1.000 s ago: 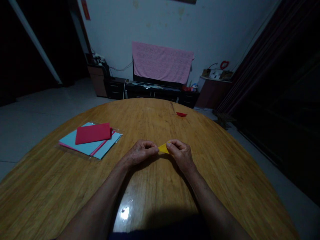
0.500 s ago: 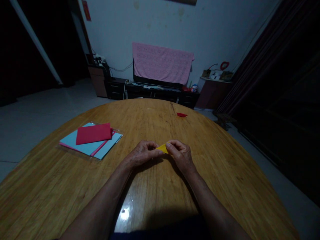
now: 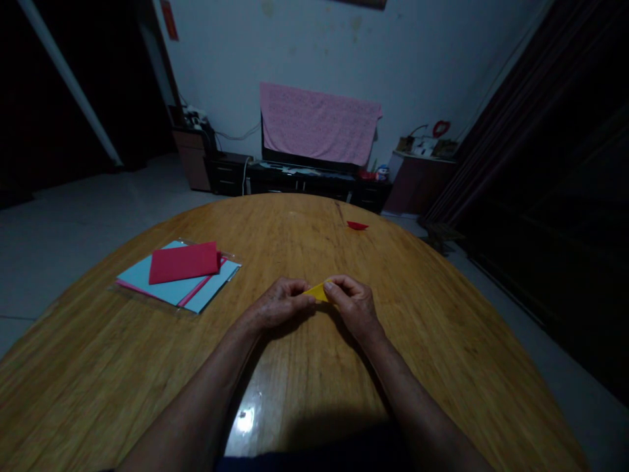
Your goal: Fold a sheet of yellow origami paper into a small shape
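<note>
A small piece of folded yellow paper point(image 3: 318, 292) is held between my two hands, just above the table. My left hand point(image 3: 281, 303) pinches its left end between thumb and fingers. On the other side, my right hand point(image 3: 354, 303) grips the right end, with the thumb lying on top. The fingers cover both ends of the paper, so its full shape is hidden. Farther off on the table lies a small red folded paper piece point(image 3: 358, 225), pointed at its ends and touched by neither hand.
The round wooden table point(image 3: 417, 367) fills the foreground. At its left lies a clear packet of light blue and pink paper point(image 3: 209, 292), with a folded red sheet point(image 3: 184, 262) on top. Beyond stand a low black cabinet point(image 3: 228, 174) and a screen under a pink cloth point(image 3: 319, 124).
My left hand has shifted very slightly left, and a little more of the yellow paper's left end shows. Both hands keep their hold; everything else stays put.
</note>
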`<state>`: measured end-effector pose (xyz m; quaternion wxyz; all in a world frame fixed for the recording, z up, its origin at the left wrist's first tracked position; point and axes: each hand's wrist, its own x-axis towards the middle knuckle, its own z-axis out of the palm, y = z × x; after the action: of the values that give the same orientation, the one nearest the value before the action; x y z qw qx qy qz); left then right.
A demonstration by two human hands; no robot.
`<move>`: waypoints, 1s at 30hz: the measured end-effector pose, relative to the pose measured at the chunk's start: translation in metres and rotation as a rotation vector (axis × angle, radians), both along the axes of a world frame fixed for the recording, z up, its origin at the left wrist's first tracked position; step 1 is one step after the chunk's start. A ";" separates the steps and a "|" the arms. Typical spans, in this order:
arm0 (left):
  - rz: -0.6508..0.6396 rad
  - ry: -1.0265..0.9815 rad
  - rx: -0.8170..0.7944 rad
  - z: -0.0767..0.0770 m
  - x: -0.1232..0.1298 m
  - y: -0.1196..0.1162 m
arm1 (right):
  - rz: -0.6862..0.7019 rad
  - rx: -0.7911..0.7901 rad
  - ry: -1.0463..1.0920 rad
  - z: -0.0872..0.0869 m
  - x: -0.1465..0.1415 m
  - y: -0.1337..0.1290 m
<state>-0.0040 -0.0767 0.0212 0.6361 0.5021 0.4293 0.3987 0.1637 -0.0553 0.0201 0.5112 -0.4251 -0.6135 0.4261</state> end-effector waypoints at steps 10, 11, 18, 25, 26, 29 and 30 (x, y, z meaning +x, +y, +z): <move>0.002 0.026 0.011 0.003 0.007 -0.004 | 0.027 0.017 -0.027 0.006 -0.004 -0.004; -0.009 0.015 0.014 0.003 0.007 -0.004 | 0.028 0.016 -0.027 0.006 -0.004 -0.004; -0.001 -0.040 0.001 -0.001 -0.002 -0.001 | 0.022 0.003 -0.003 0.001 0.000 -0.001; 0.032 -0.034 -0.021 -0.001 -0.005 -0.001 | 0.008 -0.008 0.016 0.001 0.001 0.000; 0.031 -0.015 -0.019 -0.002 -0.005 0.000 | 0.012 -0.008 0.013 0.002 0.000 0.000; 0.029 -0.042 -0.009 -0.005 -0.004 0.002 | 0.021 -0.019 0.017 0.001 0.000 0.000; 0.029 -0.068 -0.009 -0.006 -0.004 0.002 | 0.022 -0.023 0.020 0.000 0.000 0.000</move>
<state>-0.0082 -0.0745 0.0152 0.6469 0.4789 0.4164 0.4229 0.1639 -0.0552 0.0205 0.5078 -0.4198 -0.6079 0.4432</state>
